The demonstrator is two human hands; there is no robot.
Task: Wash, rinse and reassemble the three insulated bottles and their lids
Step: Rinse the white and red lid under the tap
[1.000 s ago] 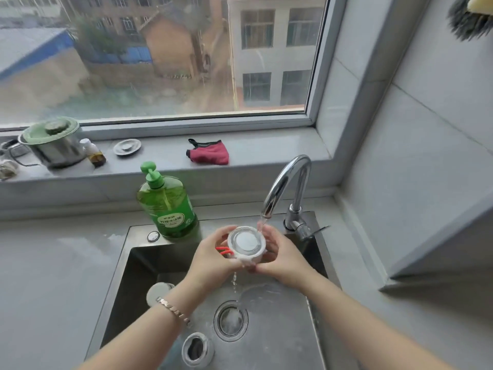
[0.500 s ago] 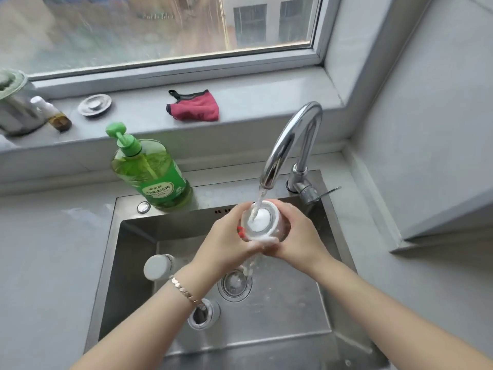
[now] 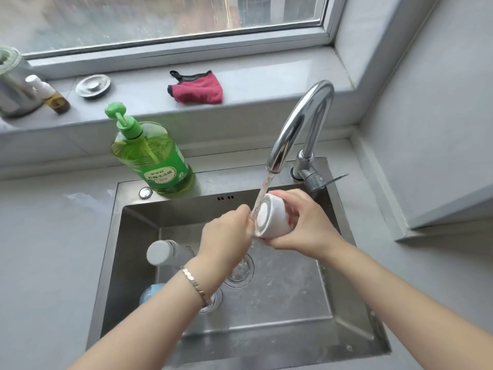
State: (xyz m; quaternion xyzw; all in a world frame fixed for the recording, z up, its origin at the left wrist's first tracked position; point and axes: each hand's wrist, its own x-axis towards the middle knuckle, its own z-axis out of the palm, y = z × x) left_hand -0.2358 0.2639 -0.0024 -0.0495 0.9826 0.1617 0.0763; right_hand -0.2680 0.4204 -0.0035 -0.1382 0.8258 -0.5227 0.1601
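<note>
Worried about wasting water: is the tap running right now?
On. A stream of water falls from the faucet spout onto the white lid that the right hand holds over the sink.

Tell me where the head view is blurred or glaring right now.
Head view: soft daylight, no hard shadows; the left hand is motion-smeared beside the water stream; the white round lid in the right hand looks sharp; glare streaks the curved chrome tap; the window glass shows only streaky blur.
</note>
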